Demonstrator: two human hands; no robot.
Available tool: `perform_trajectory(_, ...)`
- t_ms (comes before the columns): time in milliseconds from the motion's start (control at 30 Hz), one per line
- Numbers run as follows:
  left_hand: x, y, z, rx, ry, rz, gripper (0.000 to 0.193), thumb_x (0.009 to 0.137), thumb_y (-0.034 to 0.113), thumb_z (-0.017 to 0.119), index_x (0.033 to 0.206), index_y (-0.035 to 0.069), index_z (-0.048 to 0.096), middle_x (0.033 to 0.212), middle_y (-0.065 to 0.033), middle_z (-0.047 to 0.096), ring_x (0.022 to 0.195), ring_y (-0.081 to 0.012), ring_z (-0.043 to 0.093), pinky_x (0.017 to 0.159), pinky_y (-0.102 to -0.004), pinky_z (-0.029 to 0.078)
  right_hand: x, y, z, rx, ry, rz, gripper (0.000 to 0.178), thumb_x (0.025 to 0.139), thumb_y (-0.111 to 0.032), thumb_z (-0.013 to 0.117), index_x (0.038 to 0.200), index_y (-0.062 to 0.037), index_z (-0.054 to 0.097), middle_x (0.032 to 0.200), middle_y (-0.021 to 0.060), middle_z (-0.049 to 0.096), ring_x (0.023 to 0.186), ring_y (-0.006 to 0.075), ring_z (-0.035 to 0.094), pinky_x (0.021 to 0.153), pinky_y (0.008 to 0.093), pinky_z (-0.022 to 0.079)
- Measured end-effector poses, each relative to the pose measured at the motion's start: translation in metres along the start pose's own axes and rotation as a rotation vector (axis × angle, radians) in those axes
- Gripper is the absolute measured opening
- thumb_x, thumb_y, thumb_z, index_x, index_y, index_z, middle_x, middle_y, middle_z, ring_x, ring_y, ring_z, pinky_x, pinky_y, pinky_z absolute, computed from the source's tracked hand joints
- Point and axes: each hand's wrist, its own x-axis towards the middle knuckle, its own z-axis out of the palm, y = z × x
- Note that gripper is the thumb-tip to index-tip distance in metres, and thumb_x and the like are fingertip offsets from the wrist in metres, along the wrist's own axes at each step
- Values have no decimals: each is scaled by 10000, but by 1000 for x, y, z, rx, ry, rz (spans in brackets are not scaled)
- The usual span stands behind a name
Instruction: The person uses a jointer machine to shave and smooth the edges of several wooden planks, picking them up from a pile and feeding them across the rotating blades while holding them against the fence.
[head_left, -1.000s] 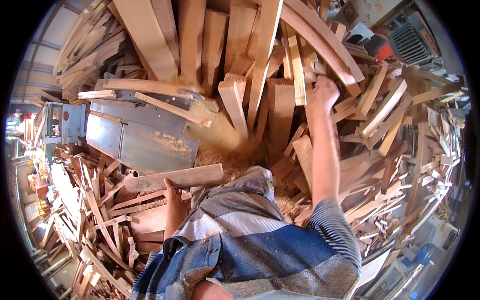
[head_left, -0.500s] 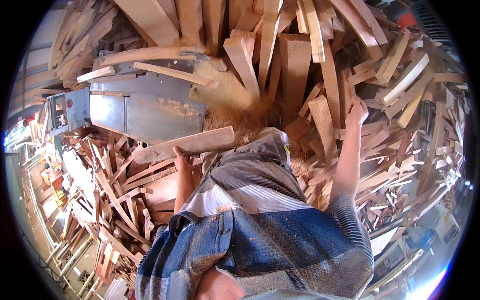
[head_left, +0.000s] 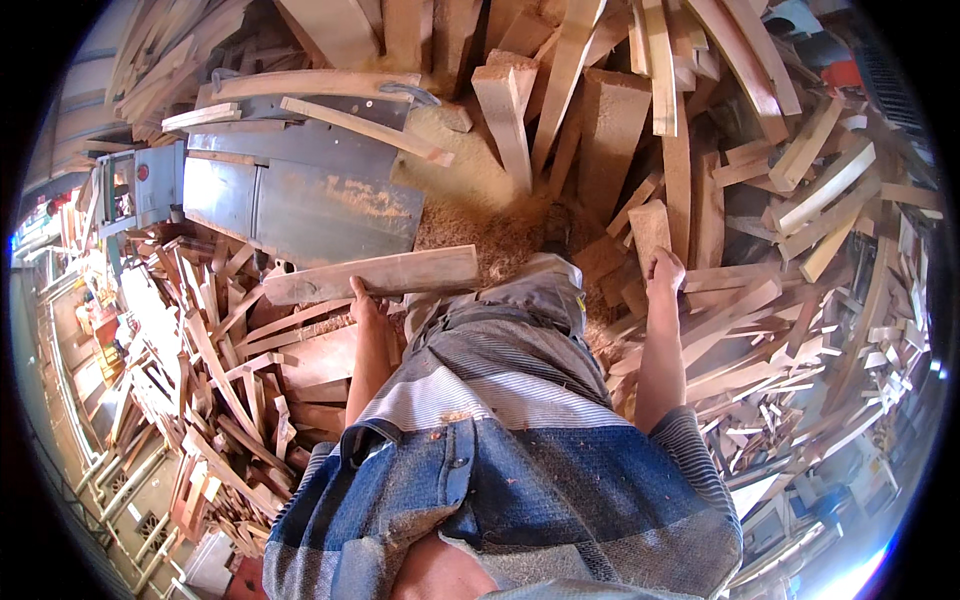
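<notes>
My left hand [head_left: 370,305] grips a flat, pale wooden board [head_left: 375,275] from below near its middle, the thumb against its near face. The board lies crosswise in front of my lap, its right end a little higher. My right hand [head_left: 665,272] is closed, fingers curled, in front of a sawdust-covered wooden block [head_left: 651,228]. That hand and forearm hide the block's lower part. Whether the fingers grip anything there cannot be made out.
Ahead stands a grey metal machine cabinet [head_left: 310,205] with a curved wooden piece [head_left: 310,84] on top. Thick timbers [head_left: 612,125] lean beyond a sawdust heap [head_left: 480,240]. Wood offcuts pile up at left [head_left: 225,350] and right [head_left: 740,330].
My right hand has moved left and nearer to me, to the front of the wooden block. My left hand still holds the board, and the view has shifted slightly.
</notes>
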Motion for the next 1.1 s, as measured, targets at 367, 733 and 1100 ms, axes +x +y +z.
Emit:
perform_trajectory(367, -26, 0, -2, -109, -109, 60, 781, 844, 713, 699, 1252, 53, 603, 1147, -115, 649, 1064, -286, 620, 920, -512, 500, -19, -25, 41, -78, -102, -20, 60, 871, -125, 688, 883, -69, 706, 601, 5, 553, 440, 114, 481, 377, 260, 360)
perform_trajectory(733, -13, -3, 4, -63, -71, 24, 822, 882, 701, 657, 1318, 10, 567, 1306, -129, 615, 1149, -335, 609, 939, -558, 513, -8, -60, 46, 123, -272, -156, 105, 894, -53, 665, 959, 2, 727, 633, 11, 572, 481, 96, 493, 415, 242, 369)
perform_trajectory(1100, -52, -29, 15, -91, -33, 51, 563, 865, 561, 777, 1083, 81, 580, 793, -8, 521, 671, -150, 505, 525, -287, 458, 2, -260, 125, 55, -268, -553, 179, 951, -146, 683, 1050, -5, 731, 702, -3, 605, 516, 72, 502, 443, 223, 374)
